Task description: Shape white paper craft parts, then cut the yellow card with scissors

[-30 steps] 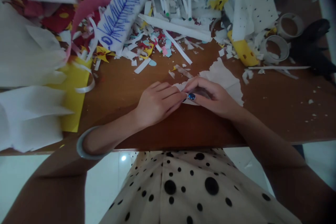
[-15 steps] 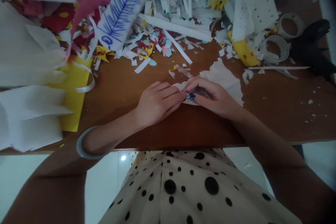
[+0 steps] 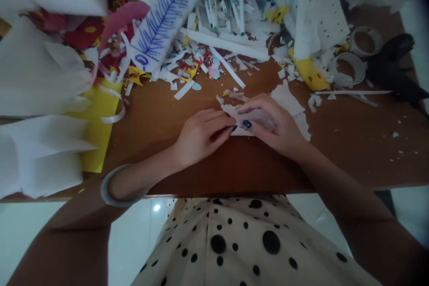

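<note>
**Where a table is littered, paper is laid near its front edge**

While its brown wood is left smooth and faintly glossy, the table is crossed at the far side by a loose heap of scraps, cut into slivers, squares and curled ribbons; white pens are mixed in. Below the front edge, a pale garment is seen, its cloth marked with round black dots. At the left, limp, creased white sheets are piled, partly over a flat yellow sheet. Among the scraps, a flattened white strip is slanted, scribbled with spiky blue lines.

The paper, thin, white and ragged along its torn edges, is touched by both hands and partly covered by the right. The left hand is kept narrow, fingers together and thumb close beneath; whether the paper is pinched there cannot be told. The right hand is loosely arched, thumb and forefinger parted over the paper. The left wrist is circled by a smooth, pale bracelet. On the right thumb, a glossy dark-blue nail is shown.
</note>
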### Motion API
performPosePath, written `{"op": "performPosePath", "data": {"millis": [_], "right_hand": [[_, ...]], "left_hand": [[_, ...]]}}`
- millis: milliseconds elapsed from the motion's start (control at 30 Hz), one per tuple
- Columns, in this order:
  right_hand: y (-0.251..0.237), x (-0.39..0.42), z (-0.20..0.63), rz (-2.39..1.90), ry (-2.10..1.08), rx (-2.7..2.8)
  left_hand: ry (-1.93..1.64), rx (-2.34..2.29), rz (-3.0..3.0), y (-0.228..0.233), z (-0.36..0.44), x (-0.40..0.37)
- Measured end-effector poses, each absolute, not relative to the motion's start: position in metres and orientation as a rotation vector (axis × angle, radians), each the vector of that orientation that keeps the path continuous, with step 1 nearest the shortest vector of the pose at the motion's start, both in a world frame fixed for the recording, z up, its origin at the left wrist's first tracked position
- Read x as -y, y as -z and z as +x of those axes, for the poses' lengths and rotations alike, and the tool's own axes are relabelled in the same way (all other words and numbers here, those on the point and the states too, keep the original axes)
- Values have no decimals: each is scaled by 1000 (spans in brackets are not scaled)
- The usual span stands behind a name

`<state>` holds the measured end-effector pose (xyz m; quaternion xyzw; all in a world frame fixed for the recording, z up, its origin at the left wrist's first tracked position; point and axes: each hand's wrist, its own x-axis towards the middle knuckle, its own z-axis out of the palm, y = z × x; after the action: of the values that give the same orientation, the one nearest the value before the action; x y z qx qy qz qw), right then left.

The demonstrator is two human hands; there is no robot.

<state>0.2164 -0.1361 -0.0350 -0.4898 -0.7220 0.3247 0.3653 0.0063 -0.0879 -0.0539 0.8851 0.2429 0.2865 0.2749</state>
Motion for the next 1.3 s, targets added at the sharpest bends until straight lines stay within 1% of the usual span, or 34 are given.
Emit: {"op": "performPosePath", "data": {"millis": [100, 167, 400, 533, 767, 1000, 1300], "right_hand": [[33, 135, 216, -1327, -556, 1997], [35, 136, 216, -1348, -433, 2027], [42, 140, 218, -1283, -241, 2021], [45, 140, 221, -1301, -260, 2056], [45, 139, 215, -1272, -475, 1944], [43, 143, 215, -1204, -352, 2004], [43, 144, 209, -1266, -411, 2029]], "left_hand": [[-748, -733, 2095, 54, 8, 89], [-720, -778, 1999, 54, 9, 90], [-724, -769, 1941, 53, 9, 90], [-734, -740, 1933, 51, 9, 89], [-748, -740, 1922, 53, 10, 90], [-768, -794, 1867, 54, 11, 93], [-722, -753, 1900, 52, 9, 91]]}}
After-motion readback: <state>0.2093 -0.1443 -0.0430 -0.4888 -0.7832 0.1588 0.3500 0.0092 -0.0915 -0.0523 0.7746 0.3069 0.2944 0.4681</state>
